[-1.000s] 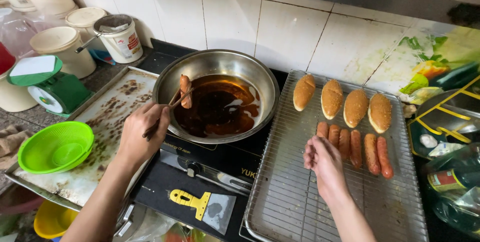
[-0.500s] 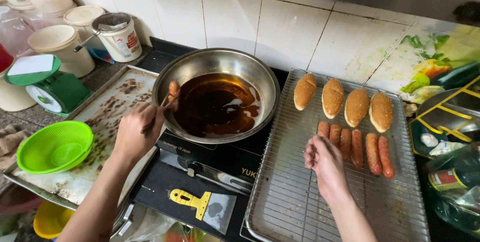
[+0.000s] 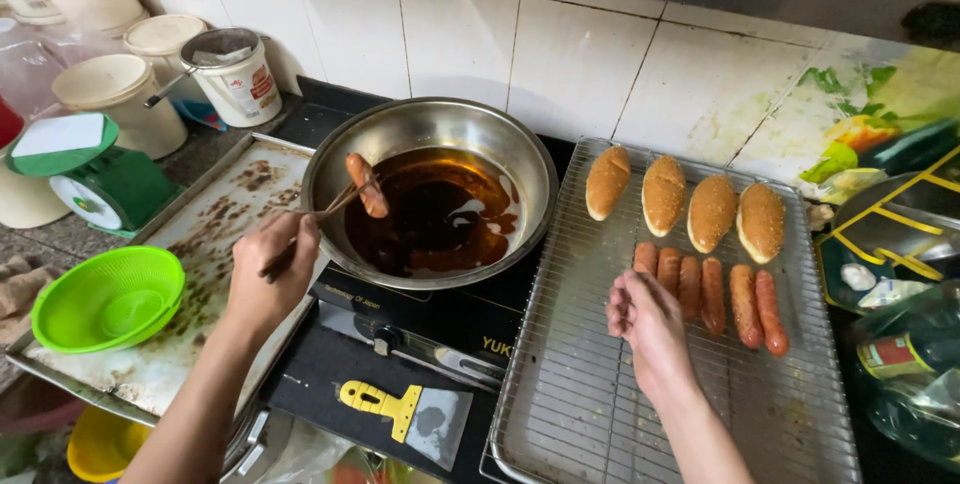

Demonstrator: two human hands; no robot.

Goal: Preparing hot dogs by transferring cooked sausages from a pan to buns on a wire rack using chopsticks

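Here, left hand (image 3: 268, 279) gripping chopsticks (image 3: 315, 224) pinching sausage (image 3: 366, 185), right hand (image 3: 645, 324) loosely curled, fingertips hidden.

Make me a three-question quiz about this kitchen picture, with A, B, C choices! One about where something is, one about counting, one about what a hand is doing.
1. Where is the green bowl?
A. on the dirty tray
B. in the pan
C. on the wire rack

2. How many buns lie on the wire rack?
A. two
B. four
C. seven

3. What is the left hand doing?
A. resting flat
B. holding a scraper
C. lifting a sausage with chopsticks

Answers: 1 A, the bowl sits on the greasy tray left of the pan. 2 B, four buns in a row. 3 C, chopsticks pinch a sausage above the dark oil.
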